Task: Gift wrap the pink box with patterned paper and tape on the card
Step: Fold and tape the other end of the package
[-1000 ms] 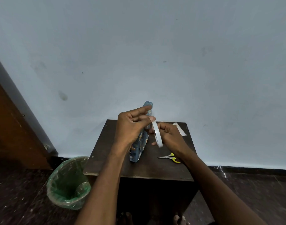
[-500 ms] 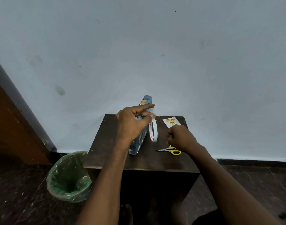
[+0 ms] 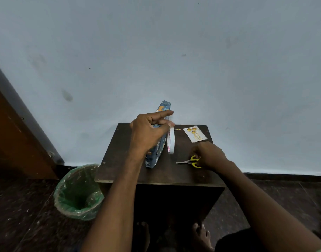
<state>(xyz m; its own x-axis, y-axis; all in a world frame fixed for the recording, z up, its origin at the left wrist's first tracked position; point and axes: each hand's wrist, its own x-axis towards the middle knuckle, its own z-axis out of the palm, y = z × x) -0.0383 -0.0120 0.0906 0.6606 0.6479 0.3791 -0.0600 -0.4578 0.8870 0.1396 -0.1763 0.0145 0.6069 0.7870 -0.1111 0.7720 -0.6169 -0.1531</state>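
The box wrapped in blue patterned paper [image 3: 163, 107] stands on edge on the dark wooden table [image 3: 130, 168]. My left hand [image 3: 148, 131] grips its upper part and pinches the end of the tape, so the white tape roll [image 3: 171, 140] hangs beside the box. My right hand [image 3: 209, 154] is down at the yellow handles of the small scissors [image 3: 189, 161], fingers curled at them. The white card with gold decorations [image 3: 195, 134] lies at the table's far right corner.
A bin lined with a green bag [image 3: 78, 191] stands on the floor left of the table. A wooden door [image 3: 14, 139] is at far left. The pale wall runs close behind the table. My bare feet [image 3: 199, 231] show below.
My right hand let go of the tape roll and moved right and down to the scissors. The roll now hangs from my left hand; the card has come into view.
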